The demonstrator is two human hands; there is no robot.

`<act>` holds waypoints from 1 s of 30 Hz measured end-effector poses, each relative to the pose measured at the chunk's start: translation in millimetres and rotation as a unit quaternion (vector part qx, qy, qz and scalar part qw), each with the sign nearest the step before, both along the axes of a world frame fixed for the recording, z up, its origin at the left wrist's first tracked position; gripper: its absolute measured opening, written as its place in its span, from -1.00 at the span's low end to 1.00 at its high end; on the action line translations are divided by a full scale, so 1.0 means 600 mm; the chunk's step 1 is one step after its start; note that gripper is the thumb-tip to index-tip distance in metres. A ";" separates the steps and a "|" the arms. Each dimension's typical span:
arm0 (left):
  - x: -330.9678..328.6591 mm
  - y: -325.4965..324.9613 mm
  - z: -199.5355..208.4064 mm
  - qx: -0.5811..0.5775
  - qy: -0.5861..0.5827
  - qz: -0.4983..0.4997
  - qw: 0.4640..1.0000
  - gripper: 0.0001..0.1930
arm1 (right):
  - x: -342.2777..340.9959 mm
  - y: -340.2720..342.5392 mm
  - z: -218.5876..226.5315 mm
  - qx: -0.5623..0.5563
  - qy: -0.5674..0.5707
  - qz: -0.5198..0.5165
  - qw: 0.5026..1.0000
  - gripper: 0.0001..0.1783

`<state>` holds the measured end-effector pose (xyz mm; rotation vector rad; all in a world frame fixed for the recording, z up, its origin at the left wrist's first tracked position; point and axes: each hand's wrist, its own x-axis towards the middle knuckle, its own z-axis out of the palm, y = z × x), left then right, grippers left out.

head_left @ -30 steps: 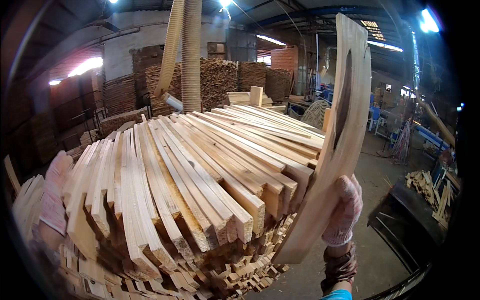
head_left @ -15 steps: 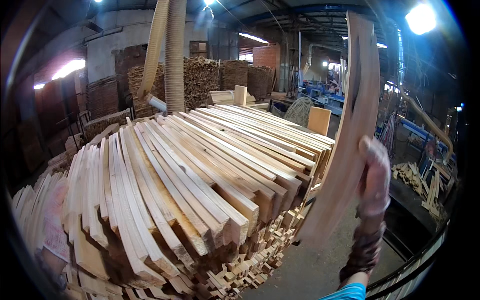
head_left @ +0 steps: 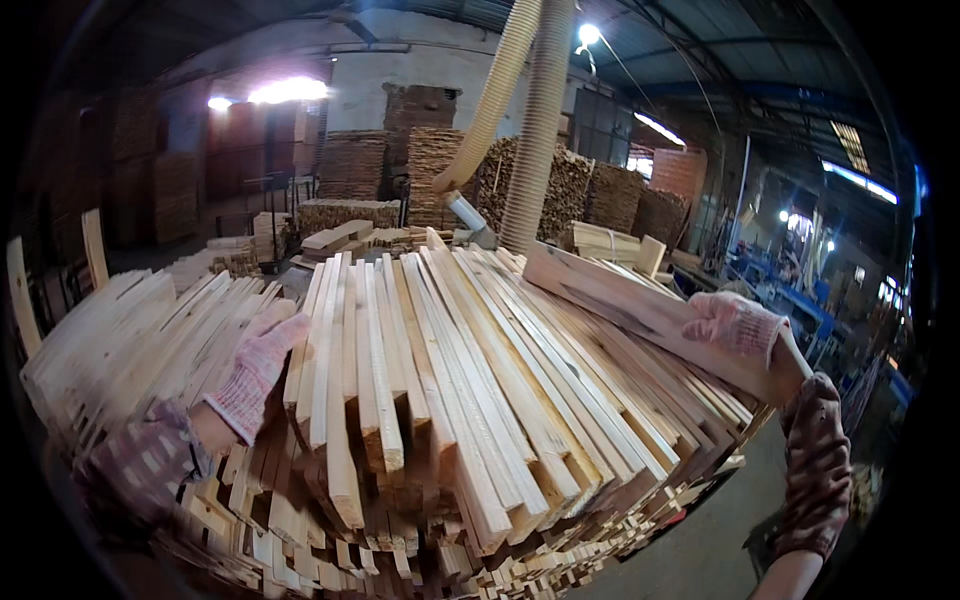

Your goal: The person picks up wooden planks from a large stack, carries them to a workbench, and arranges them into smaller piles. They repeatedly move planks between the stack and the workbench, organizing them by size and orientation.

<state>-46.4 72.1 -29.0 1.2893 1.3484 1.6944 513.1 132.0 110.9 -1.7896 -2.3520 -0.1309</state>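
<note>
The wooden board (head_left: 650, 315) lies slanted across the right side of the slat stack (head_left: 450, 400), your right hand (head_left: 735, 325) closed in a grip over its near end. Your left hand (head_left: 258, 365) rests flat and open on the slats. Let go early, and the board may slide off that sloping edge.

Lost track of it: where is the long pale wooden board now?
Right side of the head view: long pale wooden board lies atop the slat stack, gripped by the right hand.

Both hands (head_left: 258, 372) wear pinkish-white knit gloves, with dark, small-patterned sleeves on the forearms.
</note>
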 end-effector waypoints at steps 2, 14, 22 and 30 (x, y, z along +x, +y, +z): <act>0.027 0.045 -0.026 -0.028 -0.051 -0.055 0.997 -0.53 | -0.010 -0.063 0.028 0.022 -0.057 -0.062 0.996 -0.57; 0.052 0.043 -0.026 0.003 -0.168 -0.103 0.980 -0.73 | -0.153 -0.090 0.086 0.154 0.139 0.074 0.975 -0.70; 0.025 0.015 0.001 0.066 -0.129 -0.012 0.989 -0.76 | -0.210 0.012 -0.013 -0.006 0.011 0.098 0.995 -0.50; 0.101 -0.096 0.106 0.300 0.069 -0.020 0.951 -0.43 | -0.122 -0.114 -0.009 0.036 0.244 0.129 0.961 -0.60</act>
